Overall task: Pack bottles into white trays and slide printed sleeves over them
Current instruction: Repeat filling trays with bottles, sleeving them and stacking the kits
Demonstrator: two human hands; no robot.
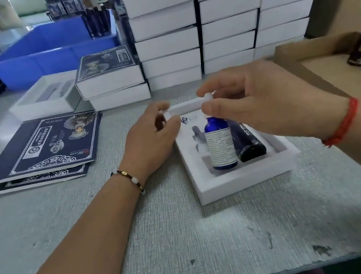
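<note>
– What's sitting in the tray [248,179]?
– A blue bottle [220,144] and a dark tube [248,142], lying side by side in its cut-outs.
– And the hands?
– The right hand [262,104] is pinching the bottle's white cap [208,97]; the left hand [151,139] is hovering at the tray's far corner, fingers loosely curled, gripping nothing.
– Sleeves [40,148]?
– Lying flat to the left, well apart.

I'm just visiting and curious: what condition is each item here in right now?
White tray: open, no sleeve on.
Blue bottle: in the tray, right hand at its top.
Dark bottle: lying in the tray.
Left hand: at the tray's edge.
Printed sleeves: flat, unused.
</note>
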